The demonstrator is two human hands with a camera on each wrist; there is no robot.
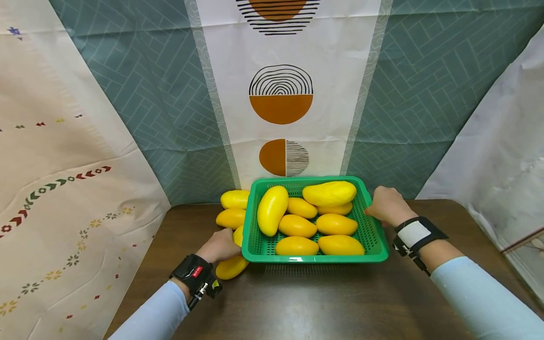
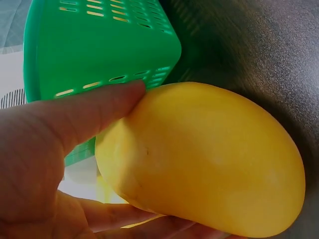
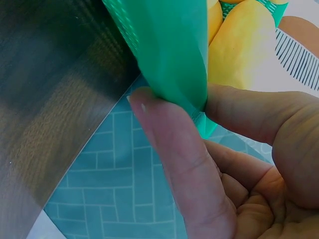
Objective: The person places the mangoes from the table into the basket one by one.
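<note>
A green plastic basket (image 1: 314, 259) stands on the table with several yellow mangoes inside, such as the long mango (image 1: 272, 210) leaning at its left end. My right hand (image 1: 388, 206) pinches the basket's right rim between thumb and fingers, as the right wrist view shows at the green rim (image 3: 174, 55). At the basket's left side my left hand (image 1: 219, 246) holds a mango (image 2: 209, 159), its thumb (image 2: 99, 107) on one side and its fingers on the other. The thumb tip lies close to the basket wall. Part of this mango is hidden in the head view.
Outside the basket's left wall lie more mangoes, among them a mango (image 1: 231, 218) and a farther mango (image 1: 235, 199). The brown wooden table (image 1: 314, 302) meets a patterned cloth (image 1: 182, 104) hung behind it. More cloth hangs at the left and right.
</note>
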